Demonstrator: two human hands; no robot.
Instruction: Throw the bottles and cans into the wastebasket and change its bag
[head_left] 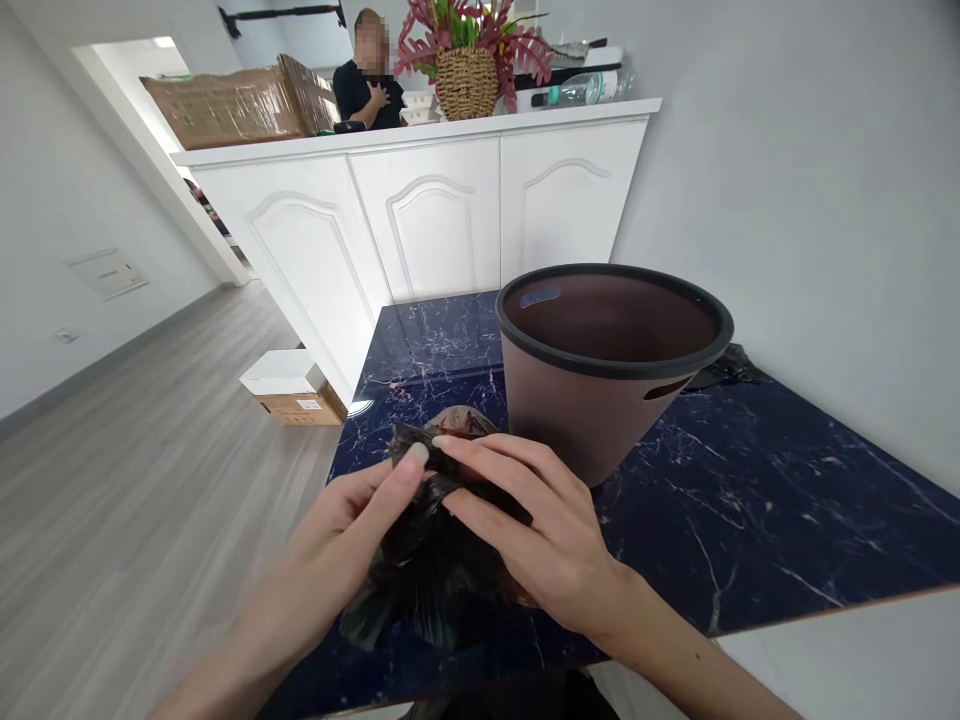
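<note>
Both hands are on a crumpled black plastic bag point(431, 580) low over the dark blue marbled table. My left hand point(360, 520) pinches the bag's gathered top edge between thumb and fingers. My right hand point(532, 520) grips the same folds from the right, fingers bent over the plastic. Just beyond the bag, a pale brown rounded thing point(459, 418) is partly hidden by my fingers; I cannot make out what it is. A brownish-mauve trash bin point(577, 415) with a black rim stands upright beyond my right hand, without touching it.
Another black plastic bag point(727, 365) lies behind the bin by the wall. A white cabinet point(442, 220) closes off the table's far end, bearing a plant basket point(466, 82), a bottle point(592, 88) and a wrapped carton point(232, 105). A person point(367, 85) is behind it. Boxes point(292, 385) sit on the floor.
</note>
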